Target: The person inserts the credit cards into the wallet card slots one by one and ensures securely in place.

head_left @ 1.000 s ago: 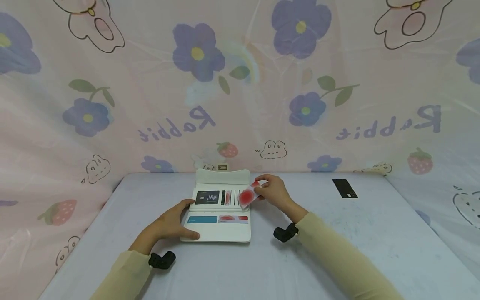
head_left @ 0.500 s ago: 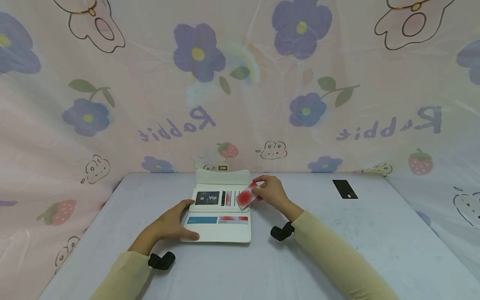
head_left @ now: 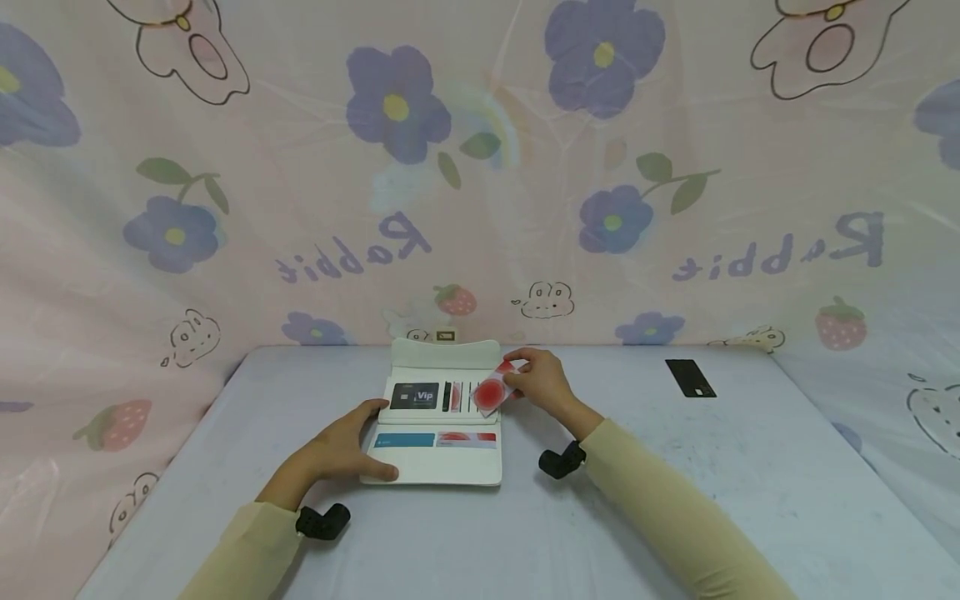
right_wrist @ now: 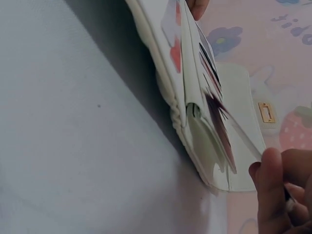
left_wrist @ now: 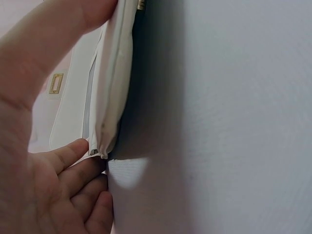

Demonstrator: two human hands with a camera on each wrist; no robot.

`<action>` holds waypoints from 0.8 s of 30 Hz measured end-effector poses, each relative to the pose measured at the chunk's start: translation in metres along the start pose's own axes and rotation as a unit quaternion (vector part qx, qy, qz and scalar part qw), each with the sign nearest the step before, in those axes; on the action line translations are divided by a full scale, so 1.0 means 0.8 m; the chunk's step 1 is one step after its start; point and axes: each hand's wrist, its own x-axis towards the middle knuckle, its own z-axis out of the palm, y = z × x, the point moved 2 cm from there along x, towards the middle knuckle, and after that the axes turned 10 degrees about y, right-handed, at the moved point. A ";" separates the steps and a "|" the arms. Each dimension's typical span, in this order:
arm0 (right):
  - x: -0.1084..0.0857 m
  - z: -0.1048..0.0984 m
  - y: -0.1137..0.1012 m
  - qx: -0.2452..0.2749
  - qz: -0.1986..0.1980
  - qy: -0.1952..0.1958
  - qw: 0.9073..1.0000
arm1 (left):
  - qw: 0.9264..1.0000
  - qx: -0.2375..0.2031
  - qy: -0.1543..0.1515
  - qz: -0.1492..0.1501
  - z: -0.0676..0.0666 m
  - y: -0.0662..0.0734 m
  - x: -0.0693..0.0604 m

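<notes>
A white wallet (head_left: pixel 450 472) lies unfolded on the table, cards in its slots. My left hand (head_left: pixel 341 446) holds its left side, thumb on the lower panel and fingers at the edge higher up. In the left wrist view, the wallet's side (left_wrist: pixel 114 73) runs between thumb and fingers. My right hand (head_left: pixel 546 387) pinches a red-and-white card (head_left: pixel 490 394), tilted over the right-hand slots. Seen edge-on in the right wrist view, that card (right_wrist: pixel 248 141) has its far end at the slots; whether it is inside one I cannot tell.
A black card (head_left: pixel 691 377) lies on the white table (head_left: pixel 637 500) at the back right. The wallet's pockets carry a dark "Vip" card (head_left: pixel 415 396), a blue card (head_left: pixel 405 440) and another red-and-white card (head_left: pixel 466 439). A printed curtain (head_left: pixel 510 208) hangs behind the table.
My right hand and the pinched card have shifted slightly left over the wallet's slots. My left hand and the wallet have stayed in place.
</notes>
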 end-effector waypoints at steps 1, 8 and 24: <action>0.000 0.000 0.000 0.003 -0.001 0.000 1.000 | 1.000 0.001 0.000 -0.001 0.000 0.000 0.000; 0.001 0.001 0.002 0.012 -0.004 0.003 1.000 | 1.000 0.002 -0.001 0.000 -0.001 0.002 -0.001; 0.000 0.002 -0.001 0.018 -0.015 0.013 1.000 | 1.000 -0.002 -0.004 0.006 -0.002 0.002 -0.001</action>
